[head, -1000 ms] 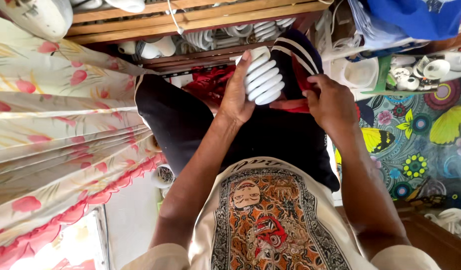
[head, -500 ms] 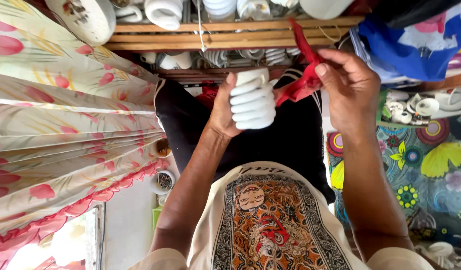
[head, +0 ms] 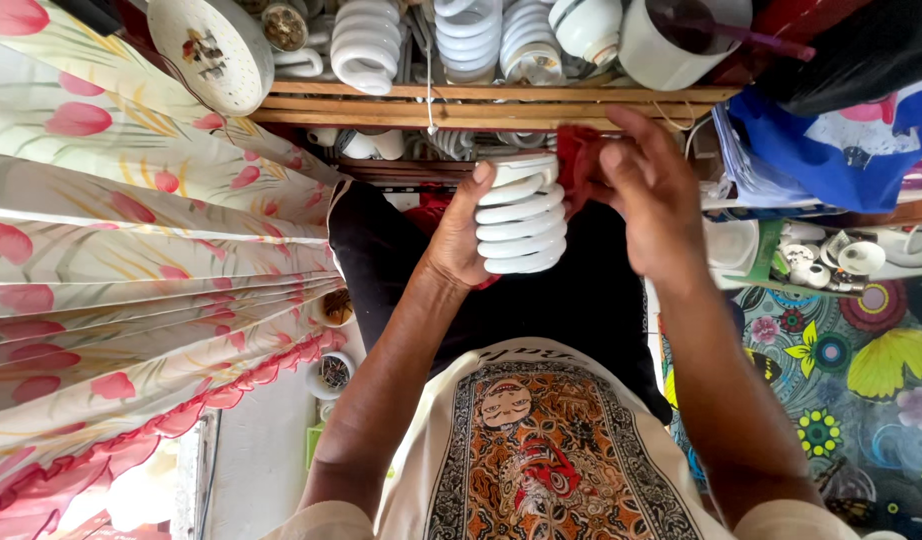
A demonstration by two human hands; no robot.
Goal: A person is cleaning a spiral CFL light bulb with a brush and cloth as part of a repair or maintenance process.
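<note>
Bulb [head: 521, 215]: white spiral, likely light and fragile; my left hand [head: 459, 245] is clamping it below the shelf [head: 381, 108]; right hand [head: 651, 195] fingers are pinching a red cloth [head: 578, 165] against it; safest held by the base.

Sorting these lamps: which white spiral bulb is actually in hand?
The spiral bulb at centre, gripped by the left hand; the other bulbs sit untouched on the wooden shelf above.

Wooden shelf [head: 481, 105], spiral bulbs [head: 366, 45] crowded on it, white cup [head: 671, 40], round white fixture [head: 211, 50]
</note>
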